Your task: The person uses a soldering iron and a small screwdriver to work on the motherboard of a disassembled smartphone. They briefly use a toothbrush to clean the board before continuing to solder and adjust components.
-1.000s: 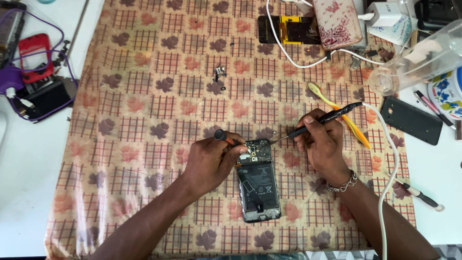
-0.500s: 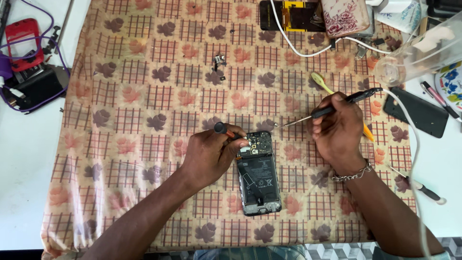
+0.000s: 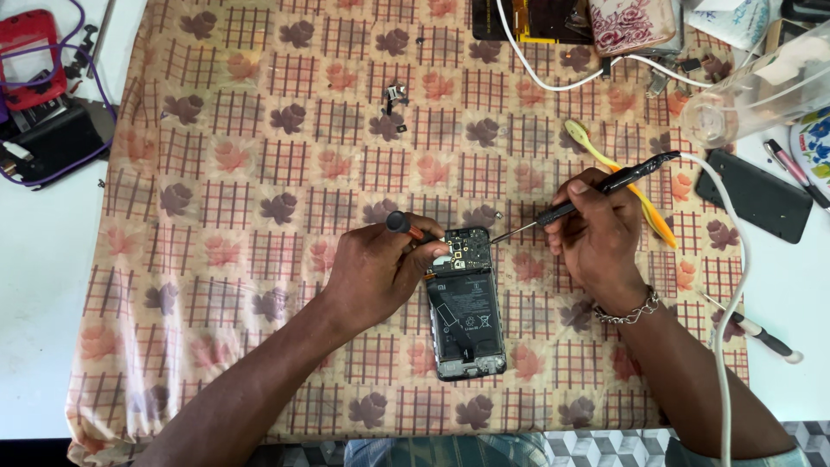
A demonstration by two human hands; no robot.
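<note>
**Two tools on open phone board**

Opened phone point(image 3: 467, 303) lies back-off on the patterned cloth point(image 3: 259, 173), mid-table. Left hand point(image 3: 376, 272) is closed around a small screwdriver point(image 3: 411, 227) at the board's top edge. Right hand point(image 3: 596, 238) pinches a black corded iron point(image 3: 596, 190), tip near the board. Risk: a tip slip bridges contacts or nicks the battery; the cord could drag the iron.

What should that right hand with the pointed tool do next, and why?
Probably ease the tool tip down onto the opened phone: the right hand holds it just beside the top board, while the left hand steadies the phone.
</note>
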